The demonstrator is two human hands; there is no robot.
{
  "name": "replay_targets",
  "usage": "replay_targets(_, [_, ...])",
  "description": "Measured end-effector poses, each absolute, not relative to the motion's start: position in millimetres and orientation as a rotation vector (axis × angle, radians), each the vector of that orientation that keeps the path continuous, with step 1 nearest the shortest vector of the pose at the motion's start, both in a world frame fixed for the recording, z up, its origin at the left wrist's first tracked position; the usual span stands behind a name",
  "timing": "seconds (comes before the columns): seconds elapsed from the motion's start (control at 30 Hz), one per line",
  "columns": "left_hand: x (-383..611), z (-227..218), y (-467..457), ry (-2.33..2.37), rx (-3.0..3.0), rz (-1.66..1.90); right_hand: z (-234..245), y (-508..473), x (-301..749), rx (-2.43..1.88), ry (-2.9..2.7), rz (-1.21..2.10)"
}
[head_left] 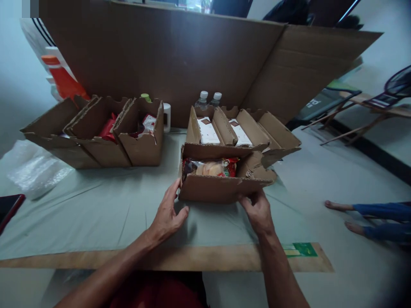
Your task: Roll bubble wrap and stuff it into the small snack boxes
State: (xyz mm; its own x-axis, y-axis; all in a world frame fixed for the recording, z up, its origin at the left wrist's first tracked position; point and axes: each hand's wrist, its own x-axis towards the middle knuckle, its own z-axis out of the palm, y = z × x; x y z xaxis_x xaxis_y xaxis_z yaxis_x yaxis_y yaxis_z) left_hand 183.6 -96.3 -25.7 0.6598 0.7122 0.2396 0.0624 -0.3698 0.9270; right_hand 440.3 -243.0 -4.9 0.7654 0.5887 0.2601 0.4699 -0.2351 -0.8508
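Observation:
A small open cardboard box point(218, 188) stands on the table in front of me, holding a red snack packet point(215, 167). My left hand point(167, 214) rests at the box's near left corner, fingers spread, thumb on the cloth. My right hand point(257, 209) curls its fingers onto the box's near right bottom edge. Behind it stand divided cardboard compartments point(244, 128) with two white and brown cartons point(208, 131).
A second row of cardboard compartments point(96, 141) with red packets stands at left, beside an orange bottle point(62, 79) and crumpled plastic point(35, 169). Two water bottles point(208, 99) stand before a tall cardboard sheet point(167, 55). Another person's feet point(340, 214) rest on the floor at right.

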Motion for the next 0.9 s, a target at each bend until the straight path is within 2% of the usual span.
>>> replay_targets(0.4, [191,-32,-80,0.641,1.878,0.753,-25,-234,435,-1.89,-0.741,0.145])
replay_targets(0.5, [162,-29,-84,0.651,1.941,0.635,-36,-254,414,-2.058,-0.732,0.11])
replay_targets(0.67, [79,-23,-67,0.831,2.148,0.706,-72,-285,366,-2.382,-1.245,-0.103])
replay_targets(0.73, [37,-20,-46,1.092,2.158,0.795,-80,-278,337,-2.271,-1.523,-0.123])
replay_targets(0.9, [-65,0,30,1.758,1.996,0.996,-68,-225,242,-1.58,-2.018,0.025])
